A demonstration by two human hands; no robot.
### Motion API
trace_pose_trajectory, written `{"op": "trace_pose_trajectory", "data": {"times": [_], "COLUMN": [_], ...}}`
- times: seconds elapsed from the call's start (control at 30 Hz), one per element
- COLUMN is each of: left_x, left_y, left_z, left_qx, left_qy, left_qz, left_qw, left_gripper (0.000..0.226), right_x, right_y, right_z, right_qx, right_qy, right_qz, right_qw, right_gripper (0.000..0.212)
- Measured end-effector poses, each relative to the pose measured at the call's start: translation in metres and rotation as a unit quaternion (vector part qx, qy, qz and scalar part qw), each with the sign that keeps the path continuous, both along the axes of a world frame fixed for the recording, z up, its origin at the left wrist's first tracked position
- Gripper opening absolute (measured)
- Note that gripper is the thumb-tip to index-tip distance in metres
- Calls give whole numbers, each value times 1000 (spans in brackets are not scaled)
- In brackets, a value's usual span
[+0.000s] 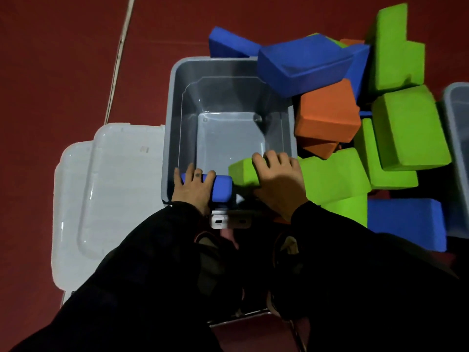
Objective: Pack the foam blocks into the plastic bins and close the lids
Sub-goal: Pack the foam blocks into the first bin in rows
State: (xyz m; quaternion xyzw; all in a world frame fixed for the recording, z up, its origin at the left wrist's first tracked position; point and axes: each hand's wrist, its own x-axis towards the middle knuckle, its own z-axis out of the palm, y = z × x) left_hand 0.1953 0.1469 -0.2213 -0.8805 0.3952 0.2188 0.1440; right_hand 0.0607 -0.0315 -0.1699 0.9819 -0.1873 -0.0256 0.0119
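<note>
Bin [175, 118] of translucent grey plastic sits open at the middle of the view, nothing lying on its floor. At its 6 o'clock rim the left hand [191, 185] curls its fingers over a small blue foam block [222, 188], gripping it at the bin's near edge. Just to the 3 o'clock side, the right hand [278, 181] grasps a green foam block [242, 171] whose corner pokes over the rim into the bin. At 9 o'clock of the bin two clear lids [111, 189] lie flat on the red floor [63, 59], seemingly stacked. From 12 to 4 o'clock a heap of loose blocks rests against the bin: a large blue block [304, 62] overhanging its far right corner, an orange block [327, 115] below it, green blocks [406, 128] beyond. A second bin [456, 115] shows at the 3 o'clock edge of the frame. Black sleeves [152, 250] cover both arms
</note>
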Motion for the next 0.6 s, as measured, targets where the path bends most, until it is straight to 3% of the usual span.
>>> {"op": "trace_pose_trajectory", "data": {"times": [0.2, 0.4, 0.6], "left_x": [2, 6, 5], "left_y": [-9, -10, -8], "left_z": [-5, -17, -27], "left_qx": [64, 56, 13], "left_qy": [33, 114, 140], "left_qz": [50, 88, 130], "left_qw": [996, 988, 981], "left_gripper": [76, 70, 75], "right_x": [-2, -10, -15], "right_y": [4, -5, 3], "right_z": [6, -14, -49], "right_qx": [14, 73, 139], "right_qy": [-16, 45, 27], "right_qz": [16, 44, 46], "right_qw": [1000, 995, 989], "right_gripper": [72, 79, 83]}}
